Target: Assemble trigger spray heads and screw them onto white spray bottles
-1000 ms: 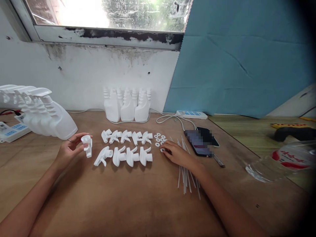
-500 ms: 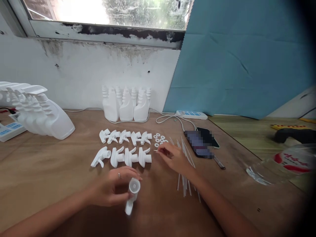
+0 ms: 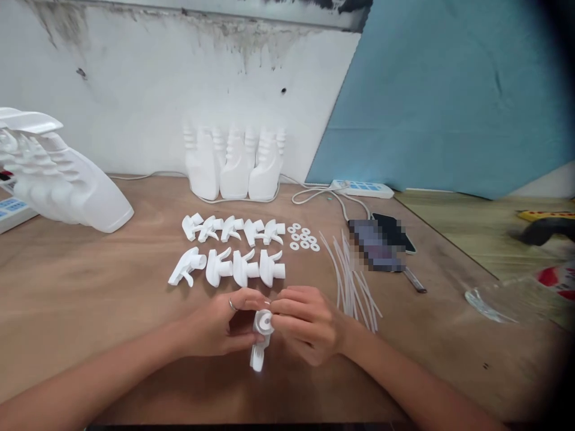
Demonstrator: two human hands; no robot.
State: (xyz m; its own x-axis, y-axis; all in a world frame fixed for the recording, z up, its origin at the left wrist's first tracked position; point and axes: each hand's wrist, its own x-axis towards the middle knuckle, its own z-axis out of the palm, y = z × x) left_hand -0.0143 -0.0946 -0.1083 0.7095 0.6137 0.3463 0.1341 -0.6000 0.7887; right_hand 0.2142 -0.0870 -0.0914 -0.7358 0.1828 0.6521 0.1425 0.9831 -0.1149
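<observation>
A white spray trigger head point(image 3: 260, 340) is gripped between the thumb and fingers of my left hand point(image 3: 231, 323), its round socket facing up. My right hand point(image 3: 308, 323) is closed at that socket, pinching a small white washer point(image 3: 266, 320) at the opening; the fingertips partly hide it. Beyond my hands lie two rows of white trigger heads point(image 3: 246, 267). Several white washers point(image 3: 304, 244) are grouped right of the back row. Thin white tubes point(image 3: 348, 275) lie loosely to the right of my right hand.
White bottles point(image 3: 234, 170) stand against the wall, and more bottles point(image 3: 90, 191) lean at the left. Two phones point(image 3: 377, 245), a cable and a power strip point(image 3: 362, 189) are at the back right. A clear bottle point(image 3: 507, 299) lies at the far right.
My right hand has moved from the washers down and left to the trigger head in my left hand, bringing a washer. The head camera's view has tilted down.
</observation>
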